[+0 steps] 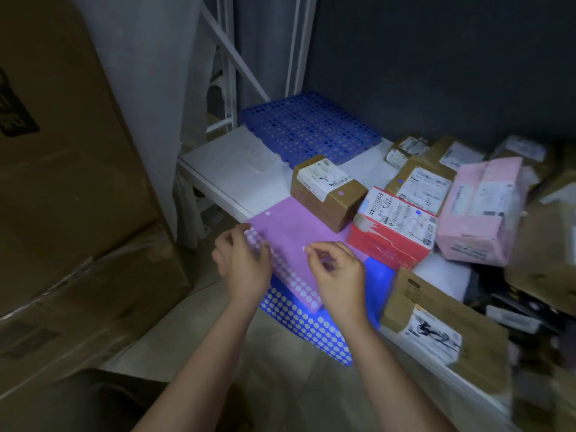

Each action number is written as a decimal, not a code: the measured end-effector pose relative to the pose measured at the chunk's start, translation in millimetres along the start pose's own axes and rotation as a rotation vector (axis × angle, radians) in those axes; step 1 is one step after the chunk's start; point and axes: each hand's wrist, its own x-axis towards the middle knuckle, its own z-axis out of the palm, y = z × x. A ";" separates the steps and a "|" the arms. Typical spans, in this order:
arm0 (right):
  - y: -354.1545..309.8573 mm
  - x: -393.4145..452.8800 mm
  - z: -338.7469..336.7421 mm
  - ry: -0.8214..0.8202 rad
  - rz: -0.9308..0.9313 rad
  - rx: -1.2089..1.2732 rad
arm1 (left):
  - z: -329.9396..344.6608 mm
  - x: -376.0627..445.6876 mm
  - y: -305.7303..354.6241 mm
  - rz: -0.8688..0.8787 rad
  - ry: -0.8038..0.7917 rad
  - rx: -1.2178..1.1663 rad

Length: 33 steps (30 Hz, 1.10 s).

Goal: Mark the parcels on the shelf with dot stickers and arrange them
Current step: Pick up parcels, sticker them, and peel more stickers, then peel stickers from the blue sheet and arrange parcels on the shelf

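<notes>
Pinching the purple sticker sheet [293, 254] at the shelf's [218, 169] front edge, your left hand [241, 263] is steadying while your right hand [335, 269] is peeling, fingertips together, risking a dot folding.

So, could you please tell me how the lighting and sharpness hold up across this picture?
In the head view, light is dim overall and brightest on the purple sticker sheet and white shelf; the hands and the small brown parcel are fairly sharp; the parcels at the right edge smear into blur; the wide lens bends the big carton at left.
</notes>
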 end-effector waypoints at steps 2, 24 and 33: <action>1.6 -21.2 -38.2 0.045 -0.018 -0.093 | 3.3 -19.7 13.0 0.145 -0.084 0.021; 44.8 -92.8 -234.7 0.123 -0.175 -1.054 | 112.1 -170.0 68.4 0.880 -0.582 0.335; 60.2 -98.9 -246.5 -0.126 -0.208 -0.987 | 119.1 -164.7 64.9 0.849 -0.598 0.343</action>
